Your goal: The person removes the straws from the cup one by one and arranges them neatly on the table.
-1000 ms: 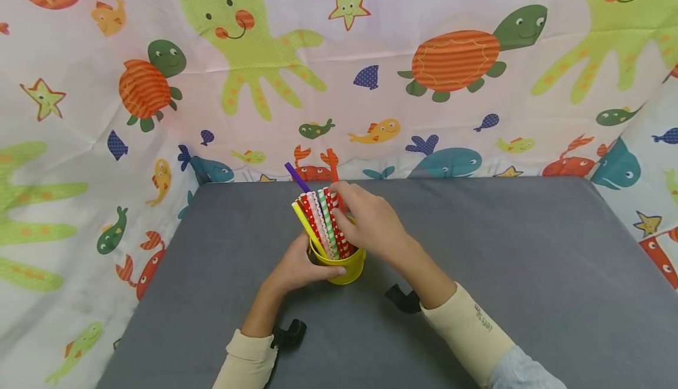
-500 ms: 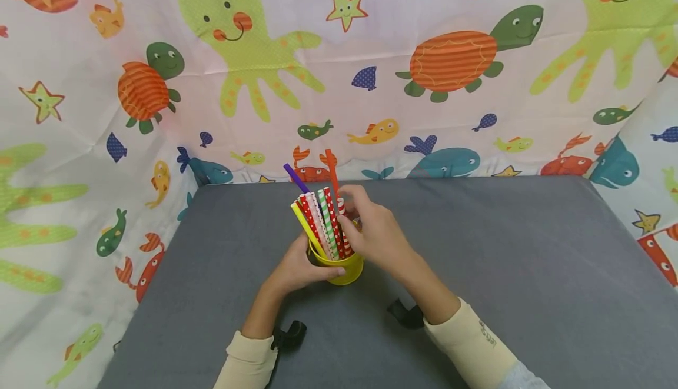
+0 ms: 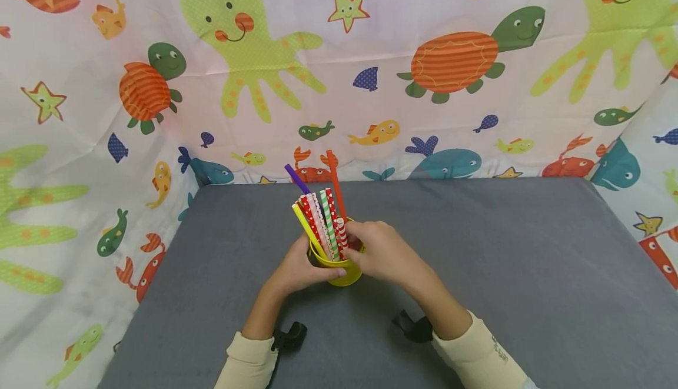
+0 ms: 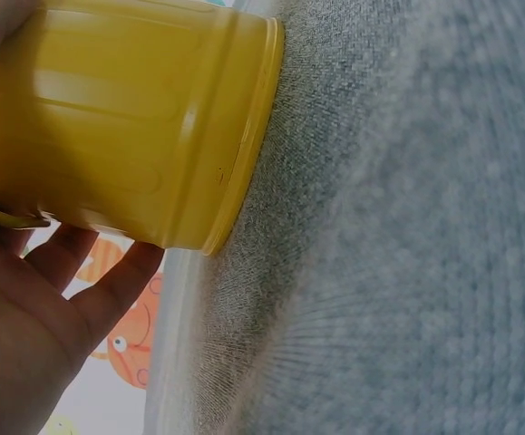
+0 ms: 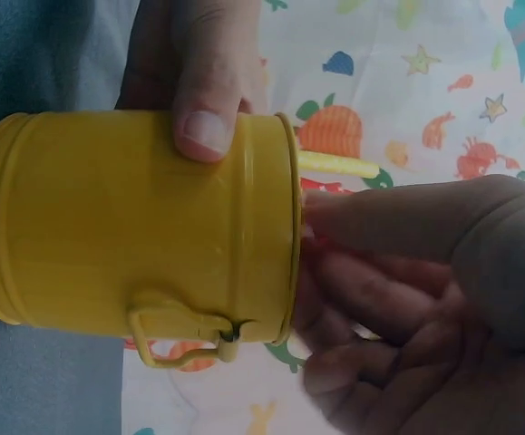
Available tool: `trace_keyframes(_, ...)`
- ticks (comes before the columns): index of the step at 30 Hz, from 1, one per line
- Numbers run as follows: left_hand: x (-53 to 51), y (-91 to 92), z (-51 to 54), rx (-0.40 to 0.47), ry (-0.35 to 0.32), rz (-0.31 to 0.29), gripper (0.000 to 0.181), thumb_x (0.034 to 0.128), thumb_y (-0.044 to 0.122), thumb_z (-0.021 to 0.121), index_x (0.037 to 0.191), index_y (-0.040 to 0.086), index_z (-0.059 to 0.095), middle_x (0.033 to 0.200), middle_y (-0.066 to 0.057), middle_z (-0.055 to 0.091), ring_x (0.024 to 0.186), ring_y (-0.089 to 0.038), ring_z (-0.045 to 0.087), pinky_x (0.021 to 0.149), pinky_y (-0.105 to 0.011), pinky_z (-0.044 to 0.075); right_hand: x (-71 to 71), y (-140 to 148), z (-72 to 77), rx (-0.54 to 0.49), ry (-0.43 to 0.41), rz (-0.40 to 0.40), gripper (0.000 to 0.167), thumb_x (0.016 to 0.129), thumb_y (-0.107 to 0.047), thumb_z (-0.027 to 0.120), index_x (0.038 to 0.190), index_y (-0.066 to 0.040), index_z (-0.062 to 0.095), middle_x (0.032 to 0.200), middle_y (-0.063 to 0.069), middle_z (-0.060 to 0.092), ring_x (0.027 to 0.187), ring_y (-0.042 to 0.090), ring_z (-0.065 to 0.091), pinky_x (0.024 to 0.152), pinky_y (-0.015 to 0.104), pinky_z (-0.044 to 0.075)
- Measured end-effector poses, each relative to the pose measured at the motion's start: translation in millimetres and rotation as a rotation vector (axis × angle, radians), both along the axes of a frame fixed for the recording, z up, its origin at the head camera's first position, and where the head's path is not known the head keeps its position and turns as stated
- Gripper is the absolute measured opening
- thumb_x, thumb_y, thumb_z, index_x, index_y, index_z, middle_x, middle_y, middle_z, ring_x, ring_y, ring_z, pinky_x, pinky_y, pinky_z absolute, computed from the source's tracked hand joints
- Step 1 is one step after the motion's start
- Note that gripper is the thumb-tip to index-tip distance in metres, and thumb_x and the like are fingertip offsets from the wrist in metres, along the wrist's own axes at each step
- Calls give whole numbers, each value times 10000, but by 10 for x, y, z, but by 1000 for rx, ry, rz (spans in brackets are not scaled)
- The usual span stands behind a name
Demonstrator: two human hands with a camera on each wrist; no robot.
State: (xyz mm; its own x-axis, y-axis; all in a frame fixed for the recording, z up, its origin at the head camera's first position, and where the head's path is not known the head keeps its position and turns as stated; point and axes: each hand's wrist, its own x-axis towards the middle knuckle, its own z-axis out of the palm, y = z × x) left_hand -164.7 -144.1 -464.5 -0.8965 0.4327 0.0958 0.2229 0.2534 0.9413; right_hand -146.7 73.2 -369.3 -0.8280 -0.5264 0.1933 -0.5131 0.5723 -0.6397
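The left hand (image 3: 298,264) is wrapped round the near left side of a yellow bucket (image 3: 346,278), its thumb laid across the front. By the right hand (image 3: 389,253), a red-and-white striped straw (image 3: 342,233) is pinched at the bucket's rim, its lower end hidden inside. The bucket is held roughly upright near the middle of the grey tabletop (image 3: 508,271), with the straws bunched in its mouth.

The likeliest trouble is judged to be crowding: if the striped straw is pressed down at an angle, it could be bent against its neighbours or jammed short of the bottom. Other straws could be dragged up or out if they are caught by the right fingers as they are drawn clear. The bucket might also be tipped if the left grip were loosened while the rim is being pushed, since the tall orange-red straw (image 3: 336,183) and purple straw (image 3: 297,178) are leaned well past the rim.

Two hands are counted, with one black wrist mount (image 3: 290,336) seen at each, and one bucket. Among the straws, one striped red, one orange-red, one purple, one yellow straw (image 3: 308,228) and one green-striped straw (image 3: 328,224) are made out. At least two red dotted straws and two pale ones are also seen, though the bundle is overlapped too closely for an exact total.
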Motion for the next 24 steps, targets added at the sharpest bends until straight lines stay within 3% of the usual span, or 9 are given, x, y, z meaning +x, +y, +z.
trace_keyframes(3,2,2,-2,-4,12,1,860,749,190,903,1443,200,396,1312,10,561,1131,-179,578,1010,-419,467,-9,-6,-16,34,1,12,118,880,-61,763,963,-42,682,813,-22,669,691,89,577,640,269,517)
trace_keyframes(5,2,4,-3,-10,18,4,861,746,208,906,1441,202,397,1307,17,563,1125,-175,580,1004,-416,471,-8,-9,-28,25,0,2,139,900,-59,741,1020,-36,673,829,-21,666,684,93,567,631,264,507)
trace_keyframes(7,1,7,-3,-8,23,4,861,746,220,906,1442,204,399,1309,26,563,1125,-162,577,1007,-400,469,-1,-5,-37,3,4,-2,191,927,-57,707,1097,-17,629,846,2,654,666,103,548,601,265,497)
trace_keyframes(9,41,25,98,-7,14,0,848,757,186,894,1444,161,397,1315,-5,564,1134,-180,575,1014,-402,463,8,-3,-44,-26,9,-9,250,956,-63,669,1175,-11,561,872,20,634,653,115,531,572,268,491)
trace_keyframes(10,39,27,101,-13,9,0,846,758,164,889,1446,141,396,1316,-17,564,1137,-183,574,1016,-404,462,11,1,-50,-45,13,-8,270,970,-60,647,1204,-7,523,894,42,630,658,124,529,567,273,489)
trace_keyframes(14,36,38,106,-28,-7,10,878,755,115,880,1470,118,370,1345,-43,550,1164,-200,562,1040,-426,438,7,21,-60,-111,39,-23,243,999,-45,590,1182,-8,435,901,83,594,661,148,519,551,288,474)
trace_keyframes(16,-6,22,1,-33,-6,20,896,748,138,891,1473,158,367,1351,-16,545,1170,-184,556,1044,-428,432,0,33,-56,-146,33,-34,237,999,-32,583,1168,-10,417,916,104,587,696,161,530,572,293,484)
trace_keyframes(24,4,12,-1,-14,5,19,846,750,211,902,1432,210,401,1323,28,559,1171,-163,559,1043,-417,440,-30,80,-30,-366,-122,-41,351,935,129,519,1227,-32,410,960,120,588,906,291,643,790,360,565)
